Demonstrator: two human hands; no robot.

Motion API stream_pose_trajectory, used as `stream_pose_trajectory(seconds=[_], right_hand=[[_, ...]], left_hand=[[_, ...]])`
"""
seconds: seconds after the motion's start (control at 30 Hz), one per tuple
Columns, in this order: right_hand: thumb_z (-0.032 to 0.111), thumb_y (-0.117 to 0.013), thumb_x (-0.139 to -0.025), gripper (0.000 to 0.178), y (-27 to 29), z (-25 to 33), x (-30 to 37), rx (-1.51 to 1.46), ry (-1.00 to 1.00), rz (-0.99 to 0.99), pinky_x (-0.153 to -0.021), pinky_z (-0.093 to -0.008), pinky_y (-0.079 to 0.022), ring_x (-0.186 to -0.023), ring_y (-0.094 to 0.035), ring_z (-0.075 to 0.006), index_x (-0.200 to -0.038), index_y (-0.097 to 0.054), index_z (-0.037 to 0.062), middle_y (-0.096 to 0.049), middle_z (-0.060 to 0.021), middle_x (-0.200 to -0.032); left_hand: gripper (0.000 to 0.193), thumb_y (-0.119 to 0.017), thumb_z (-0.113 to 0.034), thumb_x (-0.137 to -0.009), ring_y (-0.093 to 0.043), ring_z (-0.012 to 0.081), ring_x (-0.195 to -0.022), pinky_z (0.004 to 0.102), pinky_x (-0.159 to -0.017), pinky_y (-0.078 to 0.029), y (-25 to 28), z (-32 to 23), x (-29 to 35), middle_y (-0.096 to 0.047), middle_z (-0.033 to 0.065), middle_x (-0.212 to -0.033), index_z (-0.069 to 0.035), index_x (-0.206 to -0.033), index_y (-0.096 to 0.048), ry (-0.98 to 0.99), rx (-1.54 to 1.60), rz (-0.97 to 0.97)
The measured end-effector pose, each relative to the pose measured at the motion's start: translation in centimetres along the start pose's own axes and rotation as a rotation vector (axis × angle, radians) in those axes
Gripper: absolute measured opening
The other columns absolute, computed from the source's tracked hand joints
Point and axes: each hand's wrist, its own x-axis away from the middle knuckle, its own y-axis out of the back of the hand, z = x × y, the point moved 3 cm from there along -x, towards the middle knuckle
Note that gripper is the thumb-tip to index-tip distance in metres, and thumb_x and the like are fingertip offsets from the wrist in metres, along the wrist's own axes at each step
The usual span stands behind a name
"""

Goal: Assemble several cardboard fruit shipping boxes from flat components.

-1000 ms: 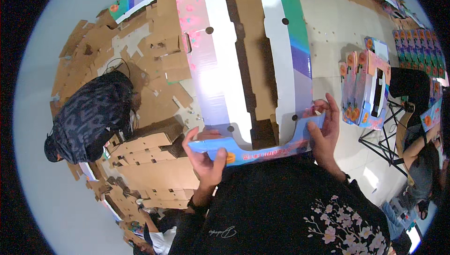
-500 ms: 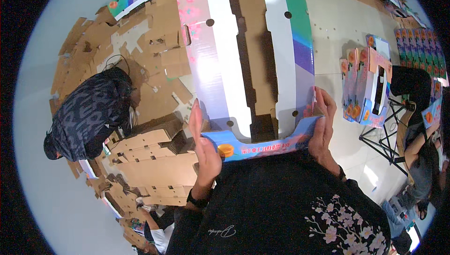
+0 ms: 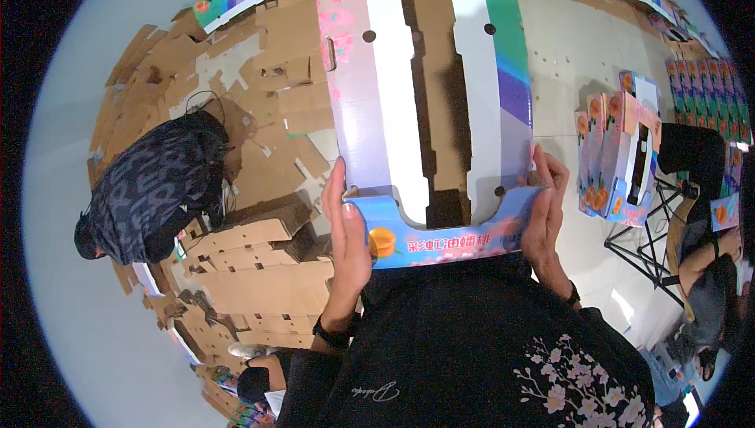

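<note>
Cardboard (image 3: 263, 165) litters the floor (image 3: 554, 110) behind a box (image 3: 368, 113), probably light, stiff yet creasable, best held where left hand (image 3: 348, 247) and right hand (image 3: 543, 220) clasp its near end (image 3: 436, 259)

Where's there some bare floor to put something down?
The clearest patch is pale tiled floor, between the colourful carton and the upright printed boxes. Leftward is crowded: strewn cardboard sheets, stacked brown cardboard and a bent-over person.
</note>
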Motion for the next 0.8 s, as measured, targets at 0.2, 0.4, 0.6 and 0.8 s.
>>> stream_pose_trajectory(seconds=[0.2, 0.4, 0.6, 0.8], right_hand=[[0.037, -0.031, -0.108, 0.056, -0.7, 0.3, -0.7, 0.133, 0.024, 0.003, -0.114, -0.0377, -0.03, -0.131, -0.041, -0.0254, -0.15, -0.038, 0.0009, -0.041, -0.0134, -0.14], [0.028, -0.053, -0.1, 0.061, -0.9, -0.7, -1.2, -0.218, -0.295, 0.096, -0.109, -0.0386, -0.037, -0.132, -0.045, -0.0252, -0.151, -0.035, 0.002, -0.044, -0.0186, -0.145], [0.02, -0.071, -0.087, 0.072, 1.6, 3.1, -4.4, -0.219, -0.201, 0.167, -0.111, -0.0403, -0.037, -0.132, -0.048, -0.0263, -0.149, -0.039, 0.0017, -0.05, -0.0176, -0.145], [0.041, -0.075, -0.077, 0.084, 7.1, 13.4, -8.3, 0.372, 0.358, 0.384, -0.115, -0.046, -0.026, -0.136, -0.045, -0.0339, -0.142, -0.048, -0.0031, -0.047, -0.0222, -0.148]], left_hand=[[0.053, -0.033, -0.031, -0.107, -0.03, 0.0255, -0.139, 0.0387, -0.116, -0.021, -0.3, 1.5, 0.0, -0.033, 0.0177, -0.149, 0.0, -0.15, -0.027, 0.201, 0.164, -0.028], [0.054, -0.041, -0.029, -0.106, -0.034, 0.0243, -0.136, 0.0385, -0.115, -0.024, -0.5, 2.3, 0.4, -0.035, 0.0161, -0.147, -0.002, -0.15, -0.027, 0.155, 0.269, -0.032], [0.069, -0.071, -0.011, -0.086, -0.037, 0.026, -0.132, 0.0418, -0.113, -0.028, 1.8, 2.0, -0.6, -0.037, 0.015, -0.142, 0.0, -0.142, -0.03, -0.013, 0.277, 0.096], [0.096, -0.082, -0.017, -0.076, -0.03, 0.0321, -0.141, 0.043, -0.116, -0.025, 8.1, -4.7, -4.3, -0.031, 0.0188, -0.149, 0.002, -0.148, -0.021, -0.361, 0.003, -0.314]])
